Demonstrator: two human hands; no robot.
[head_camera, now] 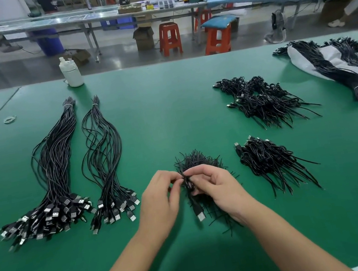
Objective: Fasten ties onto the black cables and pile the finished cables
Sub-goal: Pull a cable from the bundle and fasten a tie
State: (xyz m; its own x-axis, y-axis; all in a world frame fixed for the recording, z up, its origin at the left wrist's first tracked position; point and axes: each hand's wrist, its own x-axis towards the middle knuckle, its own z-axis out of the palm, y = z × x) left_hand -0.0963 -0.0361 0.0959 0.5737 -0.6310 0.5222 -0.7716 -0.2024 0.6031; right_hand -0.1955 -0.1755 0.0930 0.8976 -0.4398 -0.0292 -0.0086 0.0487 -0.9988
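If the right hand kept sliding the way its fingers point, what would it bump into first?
Its fingers point left, toward the other hand. The right hand would probably meet the left hand first, since both pinch the same folded black cable and their fingertips almost touch. Depth is hard to judge from one view.

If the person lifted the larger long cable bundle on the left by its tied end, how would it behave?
The larger bundle would probably hang floppy: its strands already bow and wander. The plug end likely splays and swings, since only a band near the top binds it. Probably heavy at the plugs.
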